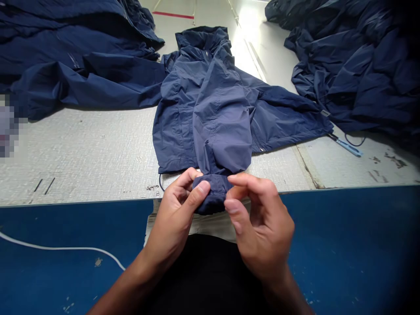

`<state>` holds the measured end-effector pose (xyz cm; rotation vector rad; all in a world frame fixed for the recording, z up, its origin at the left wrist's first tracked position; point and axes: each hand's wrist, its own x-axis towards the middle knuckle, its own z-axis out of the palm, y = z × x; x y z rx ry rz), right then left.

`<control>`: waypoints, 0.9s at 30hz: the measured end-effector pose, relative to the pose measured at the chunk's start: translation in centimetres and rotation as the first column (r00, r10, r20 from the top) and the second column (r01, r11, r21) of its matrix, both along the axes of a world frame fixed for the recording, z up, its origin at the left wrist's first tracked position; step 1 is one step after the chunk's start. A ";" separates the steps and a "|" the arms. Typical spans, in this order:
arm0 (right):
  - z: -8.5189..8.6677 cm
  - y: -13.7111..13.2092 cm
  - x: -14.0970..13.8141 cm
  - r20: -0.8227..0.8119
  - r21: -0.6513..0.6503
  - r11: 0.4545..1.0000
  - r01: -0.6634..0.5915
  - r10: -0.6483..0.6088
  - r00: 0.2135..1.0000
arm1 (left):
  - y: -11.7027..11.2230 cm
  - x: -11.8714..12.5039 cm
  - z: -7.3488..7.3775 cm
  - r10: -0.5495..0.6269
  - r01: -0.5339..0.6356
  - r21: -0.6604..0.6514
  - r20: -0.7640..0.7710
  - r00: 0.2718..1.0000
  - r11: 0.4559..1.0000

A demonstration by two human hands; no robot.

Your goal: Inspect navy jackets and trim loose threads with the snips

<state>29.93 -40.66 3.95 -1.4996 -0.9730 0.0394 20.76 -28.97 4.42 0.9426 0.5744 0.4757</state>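
Note:
A navy jacket [223, 118] lies spread on the pale table, its collar at the far side. One sleeve runs down its middle toward me, and the cuff [215, 186] overhangs the table's front edge. My left hand [179, 210] pinches the cuff's left side, thumb on top and fingers beneath. At the right side of the cuff is my right hand [259, 218], its fingertips at the fabric edge. Its thumb and index finger are apart, with the other fingers curled behind. The inside of the cuff is hidden.
More navy garments are heaped at left [82, 48] and right [354, 65]. A slim light-blue tool [349, 148] lies by the right heap. The pale table [98, 148] ends just before me above a blue floor [344, 245], where a white cable [65, 248] runs at left.

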 end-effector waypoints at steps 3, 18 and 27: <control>0.0 0.3 0.3 -0.002 -0.037 0.999 -0.032 0.032 0.999 | -0.2 -0.1 -0.3 0.003 -0.003 -0.019 0.003 1.000 1.000; -0.9 0.4 0.7 0.419 -0.065 0.995 0.081 -0.046 0.907 | -0.7 0.1 -0.9 0.008 -0.006 0.045 -0.034 0.999 0.999; -1.9 -0.1 0.3 0.038 0.026 0.999 -0.027 0.026 0.999 | -0.6 0.0 -1.0 -0.027 0.027 -0.019 -0.004 1.000 0.999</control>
